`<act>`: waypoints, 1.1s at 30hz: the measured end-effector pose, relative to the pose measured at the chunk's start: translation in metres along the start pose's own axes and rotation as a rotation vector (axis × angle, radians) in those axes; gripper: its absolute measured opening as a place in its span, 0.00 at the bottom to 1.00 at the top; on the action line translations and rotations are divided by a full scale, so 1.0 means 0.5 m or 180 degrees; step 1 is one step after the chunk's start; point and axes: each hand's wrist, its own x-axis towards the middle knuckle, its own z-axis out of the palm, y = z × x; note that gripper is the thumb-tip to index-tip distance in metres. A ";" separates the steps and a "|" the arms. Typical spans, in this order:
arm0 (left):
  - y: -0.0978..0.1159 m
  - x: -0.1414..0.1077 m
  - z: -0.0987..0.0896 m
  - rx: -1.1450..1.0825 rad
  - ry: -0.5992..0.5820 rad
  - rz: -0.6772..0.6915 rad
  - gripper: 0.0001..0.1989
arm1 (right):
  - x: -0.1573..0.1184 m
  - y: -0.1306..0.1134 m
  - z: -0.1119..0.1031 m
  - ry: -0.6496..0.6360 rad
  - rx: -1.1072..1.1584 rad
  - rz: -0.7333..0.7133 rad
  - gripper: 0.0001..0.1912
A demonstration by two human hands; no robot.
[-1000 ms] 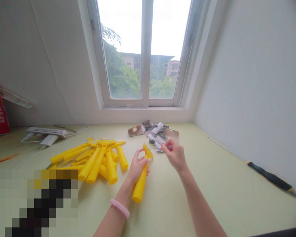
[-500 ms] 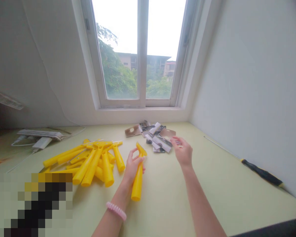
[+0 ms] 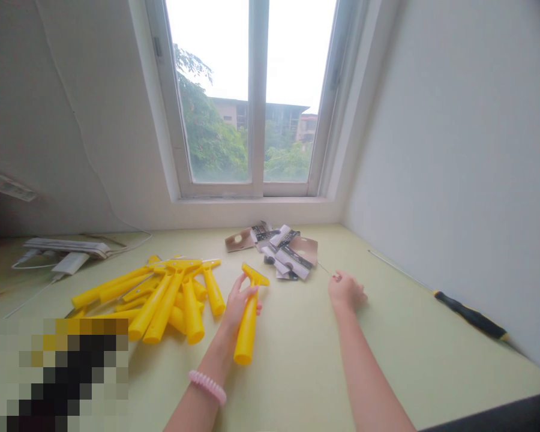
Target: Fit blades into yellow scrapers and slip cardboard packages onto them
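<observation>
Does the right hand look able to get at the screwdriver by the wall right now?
Likely yes: no object shows between the right hand and the screwdriver, and the yellow scrapers lie off on the other side.

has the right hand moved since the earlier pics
Yes, the right hand has moved rightward, away from the packaging cards, and now sits clear of their right edge.

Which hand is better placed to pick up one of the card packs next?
Probably the right hand. The left hand grips a yellow scraper, while the right seems to pinch only a thin wire and is not far from the card packs.
</observation>
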 end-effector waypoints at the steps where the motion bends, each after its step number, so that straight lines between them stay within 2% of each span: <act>1: -0.002 0.004 -0.002 -0.0052 -0.0022 -0.0012 0.32 | -0.005 -0.008 0.000 0.0022 -0.0073 -0.0065 0.18; 5: -0.010 0.016 -0.008 -0.0328 -0.0030 -0.0103 0.25 | -0.034 -0.062 -0.006 0.0170 0.0047 -0.0625 0.18; 8: -0.012 0.014 -0.009 -0.0440 -0.0034 -0.0143 0.24 | -0.054 -0.101 -0.002 -0.0016 0.0293 -0.1007 0.19; 12: -0.007 0.003 -0.001 -0.0705 -0.0165 -0.0048 0.19 | -0.065 -0.114 0.021 -0.0581 0.0265 -0.1052 0.26; 14: -0.001 -0.002 0.003 -0.0865 -0.0129 -0.0002 0.20 | -0.064 -0.110 0.032 -0.0720 0.0217 -0.1101 0.27; 18: 0.010 -0.008 0.004 -0.0690 0.0068 -0.0240 0.23 | -0.057 -0.101 0.036 -0.0456 0.0278 -0.1053 0.30; 20: 0.012 -0.010 0.001 -0.0528 0.0083 -0.0221 0.21 | -0.052 -0.098 0.031 -0.0410 0.0721 -0.1007 0.28; 22: 0.013 -0.012 -0.004 -0.0481 0.0053 -0.0031 0.19 | -0.048 -0.098 0.023 -0.0708 0.1435 -0.0893 0.24; 27: 0.006 -0.012 -0.016 -0.0616 0.0242 0.0461 0.23 | -0.045 -0.104 -0.027 -0.2119 0.3135 -0.0780 0.20; 30: 0.003 -0.008 -0.021 -0.0812 0.0319 0.0897 0.23 | -0.042 -0.104 -0.072 -0.2854 0.3626 -0.0950 0.21; 33: 0.006 -0.008 -0.023 -0.1006 0.0330 0.1146 0.20 | -0.035 -0.093 -0.109 -0.3345 0.3833 -0.1130 0.21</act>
